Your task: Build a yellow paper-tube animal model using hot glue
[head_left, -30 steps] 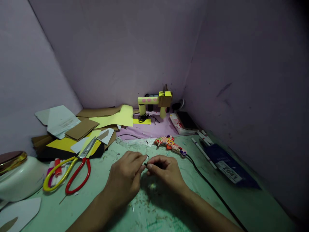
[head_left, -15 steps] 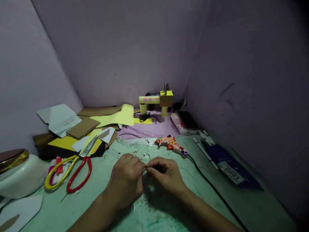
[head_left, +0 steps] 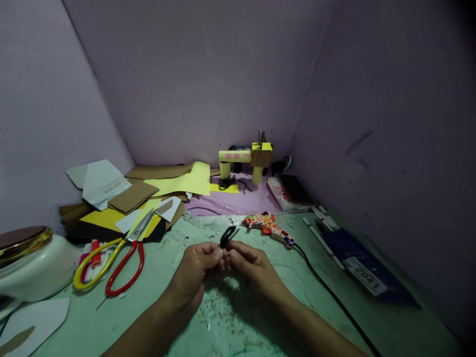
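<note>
A small looped bundle of black cord (head_left: 228, 237) sticks up between my two hands over the green table. My left hand (head_left: 199, 263) pinches its lower end between thumb and fingers. My right hand (head_left: 253, 265) is closed close beside it, thumb against fingertips, touching the same spot; the fingers hide what lies between them. Just beyond my hands rests a glue gun (head_left: 267, 228) with a floral pattern. Farther back stands a yellow paper-and-cardboard animal figure (head_left: 241, 156) with pink spots, and a tangle of black cord (head_left: 227, 183) lies in front of it.
At left lie scissors (head_left: 128, 258) with yellow and red handles, and a pile of cardboard and yellow paper (head_left: 178, 179). A white object with a gold-rimmed top (head_left: 37, 267) stands nearer. On the right are a phone (head_left: 295, 189), white pens (head_left: 323, 243), a blue packet (head_left: 375, 270) and the glue gun's cable (head_left: 334, 292).
My left hand has turned so its thumb faces me, and the black cord bundle now shows above the fingers. The view has shifted slightly left.
</note>
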The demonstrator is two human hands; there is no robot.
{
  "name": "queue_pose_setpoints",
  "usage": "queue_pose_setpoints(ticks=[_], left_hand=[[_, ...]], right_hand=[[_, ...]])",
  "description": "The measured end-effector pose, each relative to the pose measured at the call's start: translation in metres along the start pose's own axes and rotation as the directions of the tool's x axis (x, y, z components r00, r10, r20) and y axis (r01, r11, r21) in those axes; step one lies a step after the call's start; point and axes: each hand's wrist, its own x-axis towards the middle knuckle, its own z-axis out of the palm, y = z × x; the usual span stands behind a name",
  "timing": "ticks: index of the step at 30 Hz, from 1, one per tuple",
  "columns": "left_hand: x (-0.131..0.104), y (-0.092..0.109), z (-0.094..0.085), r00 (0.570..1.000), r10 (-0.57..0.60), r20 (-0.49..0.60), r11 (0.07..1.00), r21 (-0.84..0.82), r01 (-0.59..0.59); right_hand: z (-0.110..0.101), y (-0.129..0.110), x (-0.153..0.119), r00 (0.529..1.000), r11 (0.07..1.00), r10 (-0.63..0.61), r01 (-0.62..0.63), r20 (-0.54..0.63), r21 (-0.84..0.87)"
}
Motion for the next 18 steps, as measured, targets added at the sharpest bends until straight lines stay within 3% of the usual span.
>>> queue_pose_setpoints(ticks=[4, 18], left_hand=[[-0.0012, -0.0085, 0.0032, 1.0, 0.025, 0.005, 0.996, 0.087, -0.026], [0.003, -0.0082, 0.0009, 0.999, -0.048, 0.022, 0.98, 0.195, 0.043]], right_hand=[[0.0003, -0.0067, -0.0002, 0.989, 0.971, -0.144, 0.147, 0.031, -0.188], [-0.0064, -0.0008, 0.0023, 0.999, 0.994, -0.046, 0.046, 0.001, -0.103]])
